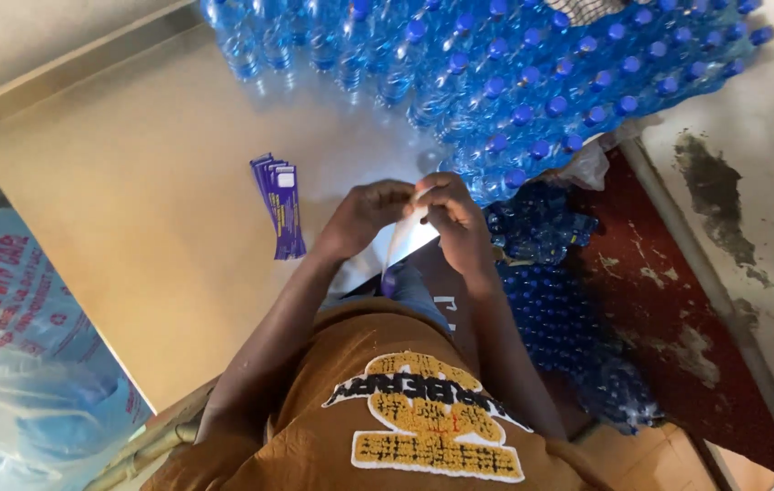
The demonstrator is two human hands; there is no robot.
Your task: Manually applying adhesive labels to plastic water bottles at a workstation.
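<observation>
Hands meet at the middle of the view, just off the table's right end. Left hand and right hand both pinch a thin white strip, fingers closed on its top end, while the rest of it hangs down between the wrists toward the lap. On the pale tabletop, just left of the left hand, lies a small fanned stack of purple labels, not touched. Far side and right: a big mass of clear water bottles with blue caps, more of them piled low by the red floor. Near left, a clear plastic bag with red print bulges against the table edge.
</observation>
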